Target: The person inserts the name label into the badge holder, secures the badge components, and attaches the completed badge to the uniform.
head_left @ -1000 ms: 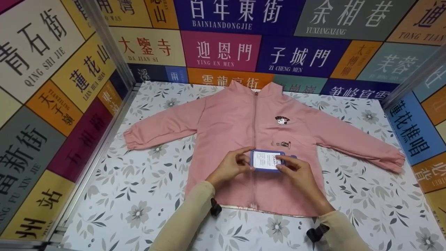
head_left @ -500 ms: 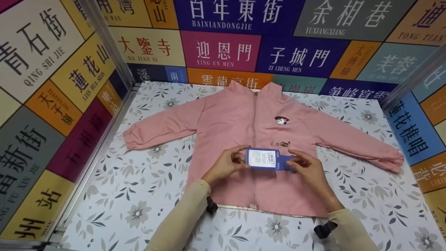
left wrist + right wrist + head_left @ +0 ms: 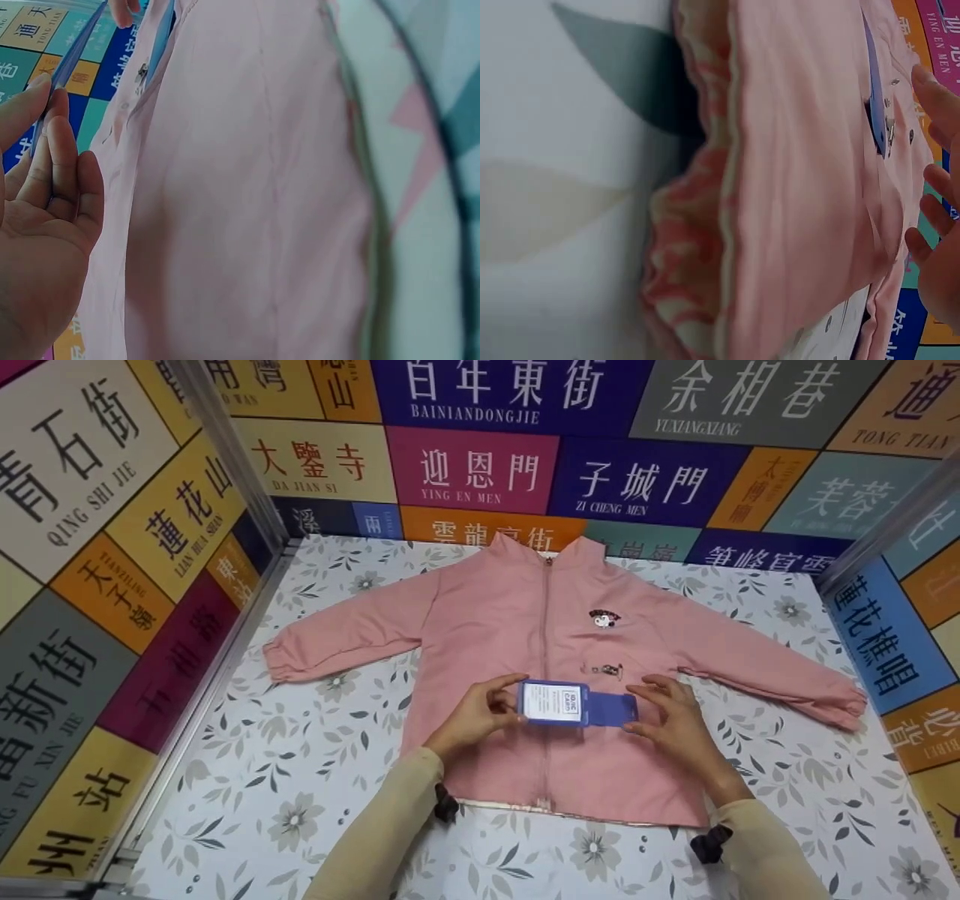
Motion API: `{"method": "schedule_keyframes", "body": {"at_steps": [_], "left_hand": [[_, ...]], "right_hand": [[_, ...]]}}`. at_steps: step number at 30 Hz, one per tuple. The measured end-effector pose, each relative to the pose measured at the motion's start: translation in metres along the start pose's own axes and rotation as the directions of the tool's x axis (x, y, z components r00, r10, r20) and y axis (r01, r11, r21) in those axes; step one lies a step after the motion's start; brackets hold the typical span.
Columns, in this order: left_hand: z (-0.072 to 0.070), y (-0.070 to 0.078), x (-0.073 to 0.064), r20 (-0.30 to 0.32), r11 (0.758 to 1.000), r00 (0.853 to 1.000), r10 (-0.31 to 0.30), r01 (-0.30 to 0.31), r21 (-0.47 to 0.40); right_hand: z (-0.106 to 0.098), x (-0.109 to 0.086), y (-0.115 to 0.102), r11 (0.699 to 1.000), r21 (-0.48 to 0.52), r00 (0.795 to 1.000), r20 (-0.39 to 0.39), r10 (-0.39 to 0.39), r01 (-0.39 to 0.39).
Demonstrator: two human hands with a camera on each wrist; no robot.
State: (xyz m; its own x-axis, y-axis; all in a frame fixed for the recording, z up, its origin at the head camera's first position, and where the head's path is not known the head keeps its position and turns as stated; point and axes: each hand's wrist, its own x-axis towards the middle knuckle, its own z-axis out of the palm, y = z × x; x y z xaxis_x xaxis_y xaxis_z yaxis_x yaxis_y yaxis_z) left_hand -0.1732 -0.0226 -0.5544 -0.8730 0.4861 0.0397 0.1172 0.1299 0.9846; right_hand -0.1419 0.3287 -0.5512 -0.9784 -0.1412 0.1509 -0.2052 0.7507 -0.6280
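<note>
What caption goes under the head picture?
Left hand holds a blue card holder, right hand nearby, over a pink jacket.

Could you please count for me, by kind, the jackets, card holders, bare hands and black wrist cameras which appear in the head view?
Pink jacket: 1
Blue card holder: 1
Bare hands: 2 (left hand, right hand)
Black wrist cameras: 2 (left camera, right camera)
Total: 6

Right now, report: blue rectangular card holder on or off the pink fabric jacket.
Off: in the left wrist view, the left hand holds the holder above the jacket.
</note>
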Motion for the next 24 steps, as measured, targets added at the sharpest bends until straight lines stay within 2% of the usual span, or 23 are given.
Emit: {"method": "schedule_keyframes", "body": {"at_steps": [3,10,19,24], "left_hand": [[-0.002,-0.001,-0.001,-0.01,1.0,1.0,0.001,-0.001,-0.007],[-0.003,-0.004,-0.001,-0.018,1.0,1.0,-0.004,0.004,-0.016],[-0.004,-0.004,-0.003,-0.022,1.0,1.0,0.003,-0.003,-0.008],[-0.005,-0.005,-0.004,-0.027,1.0,1.0,0.011,-0.012,-0.014]], "right_hand": [[0.0,0.002,0.004,0.998,-0.055,0.999,0.045,-0.009,0.012],[-0.003,0.005,0.01,0.993,-0.119,0.989,0.148,0.029,-0.012],[-0.006,0.008,0.015,0.982,-0.175,0.987,0.152,-0.046,0.072],[-0.006,0.009,0.013,0.981,-0.179,0.988,0.149,-0.043,0.07]]}}
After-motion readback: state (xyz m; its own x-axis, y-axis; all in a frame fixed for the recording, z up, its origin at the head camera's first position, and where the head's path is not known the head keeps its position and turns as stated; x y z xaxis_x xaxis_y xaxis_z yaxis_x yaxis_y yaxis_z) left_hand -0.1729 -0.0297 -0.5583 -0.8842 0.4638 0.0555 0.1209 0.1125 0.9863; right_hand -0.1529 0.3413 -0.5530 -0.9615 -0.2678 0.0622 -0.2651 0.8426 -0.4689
